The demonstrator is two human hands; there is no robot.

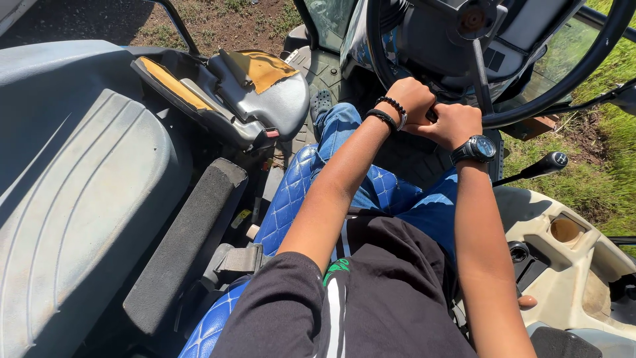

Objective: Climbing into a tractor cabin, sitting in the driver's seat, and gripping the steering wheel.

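Note:
I sit in a tractor cab, looking down at my arms. My left hand [412, 98], with dark beaded bracelets on the wrist, is closed around the bottom of the black steering wheel [534, 113]. My right hand [453, 124], with a black wristwatch, grips the same lower rim and touches the left hand. A wheel spoke [478, 73] runs up from just above my hands to the hub. My legs in blue jeans [424, 209] lie under the wheel, on a blue quilted seat cover [291, 192].
A black lever with a round knob [558, 159] sticks out to the right of my right wrist. A beige console with a cup holder [565, 229] is lower right. On the left are a black armrest pad [185, 245], a grey fender [79, 199] and a folded seat with torn yellow padding [262, 69]. Grass [596, 179] lies outside.

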